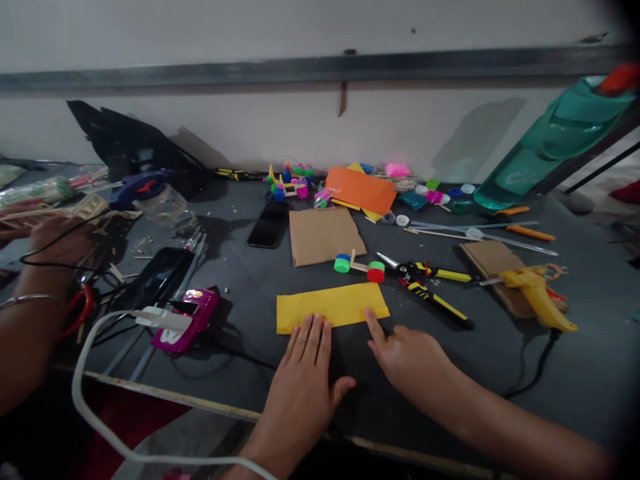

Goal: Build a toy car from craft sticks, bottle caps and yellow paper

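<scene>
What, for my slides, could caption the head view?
Left hand and right hand touch a yellow strip on a dark table.

"What's on the wall [280,127]?"
"A grey rail [250,72]. The green bottle [550,147] is far right."
"Phone [269,225]?"
"Left of the bottle, screen dark. White plug [167,321] against the pink box [203,317]."

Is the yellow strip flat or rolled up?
Flat: the yellow strip shows a broad face, left hand and right hand on its near edge. Hidden layers: cannot tell.
</scene>
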A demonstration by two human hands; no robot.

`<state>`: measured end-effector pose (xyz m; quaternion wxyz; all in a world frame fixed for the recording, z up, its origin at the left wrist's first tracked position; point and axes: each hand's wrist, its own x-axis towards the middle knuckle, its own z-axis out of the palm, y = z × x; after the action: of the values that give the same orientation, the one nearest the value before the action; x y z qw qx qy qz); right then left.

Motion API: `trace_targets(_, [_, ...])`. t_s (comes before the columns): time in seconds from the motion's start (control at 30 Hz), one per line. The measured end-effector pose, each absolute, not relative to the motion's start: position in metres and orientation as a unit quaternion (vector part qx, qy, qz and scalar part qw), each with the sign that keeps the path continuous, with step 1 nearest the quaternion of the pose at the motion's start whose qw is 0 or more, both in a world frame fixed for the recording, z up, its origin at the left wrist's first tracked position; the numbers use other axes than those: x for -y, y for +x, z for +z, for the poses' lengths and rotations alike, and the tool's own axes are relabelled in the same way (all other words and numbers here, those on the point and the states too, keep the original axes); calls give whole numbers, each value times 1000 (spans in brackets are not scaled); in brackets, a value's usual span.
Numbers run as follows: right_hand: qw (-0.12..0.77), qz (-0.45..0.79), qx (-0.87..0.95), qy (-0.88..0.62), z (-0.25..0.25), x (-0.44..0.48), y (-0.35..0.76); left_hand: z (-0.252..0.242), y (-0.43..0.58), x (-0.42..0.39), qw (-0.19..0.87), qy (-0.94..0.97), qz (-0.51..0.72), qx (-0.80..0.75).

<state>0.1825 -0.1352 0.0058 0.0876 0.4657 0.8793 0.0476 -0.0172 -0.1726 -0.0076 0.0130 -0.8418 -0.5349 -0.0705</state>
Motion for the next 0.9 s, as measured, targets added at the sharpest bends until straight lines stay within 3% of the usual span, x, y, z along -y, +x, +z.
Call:
trace_targets(0.4, [100, 28, -879, 466, 8, 134, 182, -2, -19, 173, 4, -833, -46, 551])
trace_targets(0.6, [92, 50, -885, 454, 5, 134, 184, -8, -61, 160, 12, -771, -172, 612])
trace_targets(0.77, [70, 69, -884, 456, 1, 134, 185, -7, -83, 147, -55, -723, -259, 639])
trace_targets(0.9, [63, 75, -883, 459, -1, 135, 186, 4, -75, 146, -29, -730, -302, 613])
